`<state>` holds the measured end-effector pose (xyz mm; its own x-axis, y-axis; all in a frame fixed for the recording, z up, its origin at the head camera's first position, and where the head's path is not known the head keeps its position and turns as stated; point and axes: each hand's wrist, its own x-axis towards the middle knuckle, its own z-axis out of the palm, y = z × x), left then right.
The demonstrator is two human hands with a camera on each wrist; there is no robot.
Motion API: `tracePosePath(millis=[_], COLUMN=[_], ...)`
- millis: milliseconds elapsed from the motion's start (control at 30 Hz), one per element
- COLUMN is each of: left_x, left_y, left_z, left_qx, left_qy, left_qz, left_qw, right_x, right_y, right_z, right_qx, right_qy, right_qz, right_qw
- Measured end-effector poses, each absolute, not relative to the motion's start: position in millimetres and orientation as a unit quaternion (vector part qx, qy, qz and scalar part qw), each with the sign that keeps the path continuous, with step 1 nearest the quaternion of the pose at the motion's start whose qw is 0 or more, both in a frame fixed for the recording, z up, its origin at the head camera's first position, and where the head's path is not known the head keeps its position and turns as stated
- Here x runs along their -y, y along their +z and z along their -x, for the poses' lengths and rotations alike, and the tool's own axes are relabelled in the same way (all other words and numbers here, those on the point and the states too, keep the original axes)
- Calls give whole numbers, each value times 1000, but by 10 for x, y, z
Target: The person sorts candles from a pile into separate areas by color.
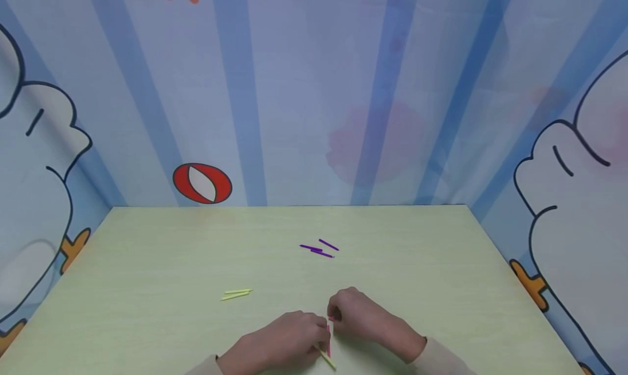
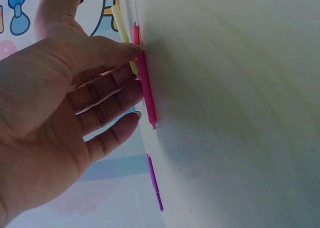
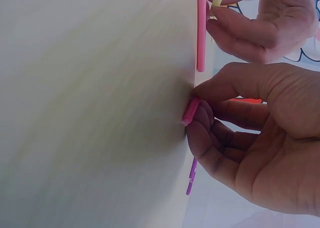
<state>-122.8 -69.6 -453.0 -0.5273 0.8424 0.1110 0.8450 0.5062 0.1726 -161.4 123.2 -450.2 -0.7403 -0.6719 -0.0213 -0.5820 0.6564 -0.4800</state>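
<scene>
My left hand (image 1: 294, 339) is low over the table and pinches a slim yellow stick (image 1: 327, 360) between thumb and fingers. Right beside those fingertips lies a pink stick (image 2: 145, 83) with narrowed ends, pointing away from me. My right hand (image 1: 360, 315), a little farther off and to the right, pinches a second pink stick (image 3: 191, 111) at the tabletop, just past the far end of the first one. The fingers cover part of this second stick. In the left wrist view my right hand is mostly hidden behind the left.
Two yellow sticks (image 1: 236, 294) lie to the left on the pale table (image 1: 162, 255). Farther back are three purple sticks (image 1: 319, 249). A blue striped backdrop (image 1: 304, 91) with cartoon drawings rises behind the table's far edge and along both sides.
</scene>
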Motion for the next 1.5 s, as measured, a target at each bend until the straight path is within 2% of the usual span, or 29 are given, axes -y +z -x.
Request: tracePosePath(millis=[633,1167,1433,1500], left_x=[772,973,1056,1093], left_y=[-4445,-4330,-4252,-4234], left_z=[1267,1346,1383,1387], left_qx=[879,892,909,911], left_qy=[-73,-126,-151,-154], left_qz=[472,435,382,375], left_qw=[-2,-9,-68,-70], right_x=[-1212,-1223,-1215,-1216], right_y=[-4483,-4468,-4470,-4469], right_z=[1608,1609,1602,1599], right_qx=[-904,-904,-908,-907], right_qy=[-233,-232,-228,-231], right_qz=[340,336,328,328], right_qw=[113,125,127,130])
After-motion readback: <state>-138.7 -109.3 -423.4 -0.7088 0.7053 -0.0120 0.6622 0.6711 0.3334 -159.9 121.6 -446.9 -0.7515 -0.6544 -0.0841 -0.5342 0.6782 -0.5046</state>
